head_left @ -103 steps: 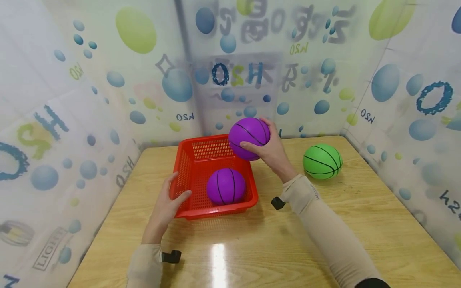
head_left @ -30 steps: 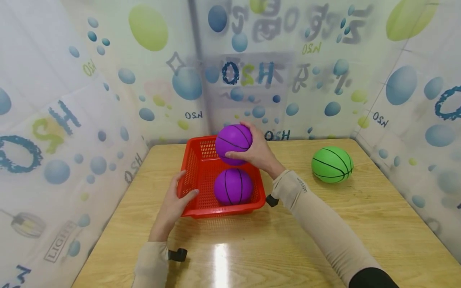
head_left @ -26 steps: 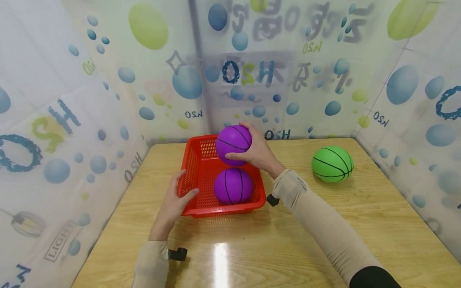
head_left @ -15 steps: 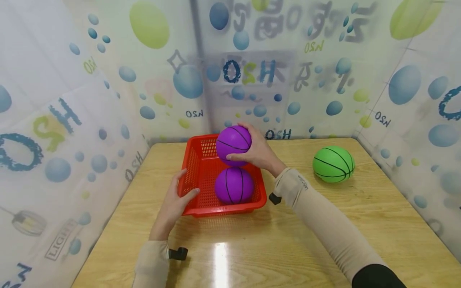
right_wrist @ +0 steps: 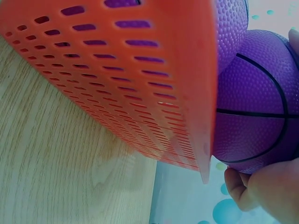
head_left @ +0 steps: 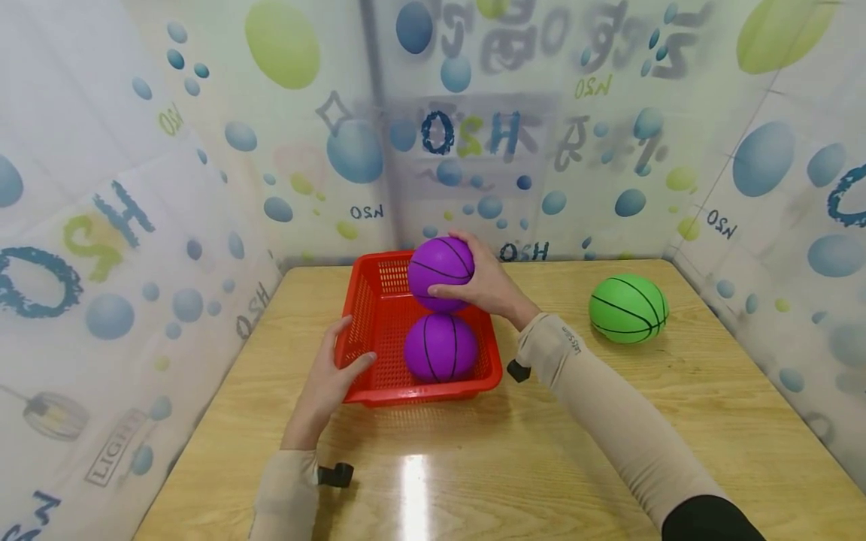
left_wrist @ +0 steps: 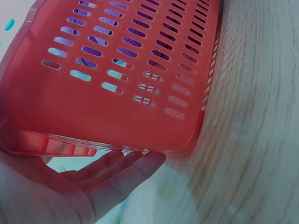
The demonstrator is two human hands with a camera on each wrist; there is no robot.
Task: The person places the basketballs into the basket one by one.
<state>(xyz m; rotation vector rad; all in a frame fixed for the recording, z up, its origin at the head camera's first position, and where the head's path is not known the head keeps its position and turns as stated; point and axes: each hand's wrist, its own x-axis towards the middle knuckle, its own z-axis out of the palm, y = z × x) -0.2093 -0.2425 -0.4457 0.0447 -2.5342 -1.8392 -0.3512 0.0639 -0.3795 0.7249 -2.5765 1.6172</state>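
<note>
Beige sleeves (head_left: 287, 488) extend over the near edge of a wooden table (head_left: 487, 466), where a person works barehanded at a red basket (head_left: 399, 394). At the basket's near left corner, the left hand (head_left: 328, 379) is unclenched: its fingers lie nearly straight along the outside of the wall while the thumb reaches over the rim, a placement that probably keeps the light, slotted plastic from sliding. Inside, toward the near right corner, sits a purple ball (head_left: 441, 348), the walls apparently there to check any roll. Just beyond it, at the basket's far right corner, the right hand (head_left: 490, 282) grips a second purple ball (head_left: 436, 263), thumb across the near face and fingers round the far side, a wide spread that suits so bulky a sphere. Whether its underside meets the basket floor cannot be told. Toward the table's far right corner, a green ball (head_left: 628, 308) lies directly on the wood, well apart from the basket. Bubble-printed sheeting (head_left: 433, 199) lines the far edge.
</note>
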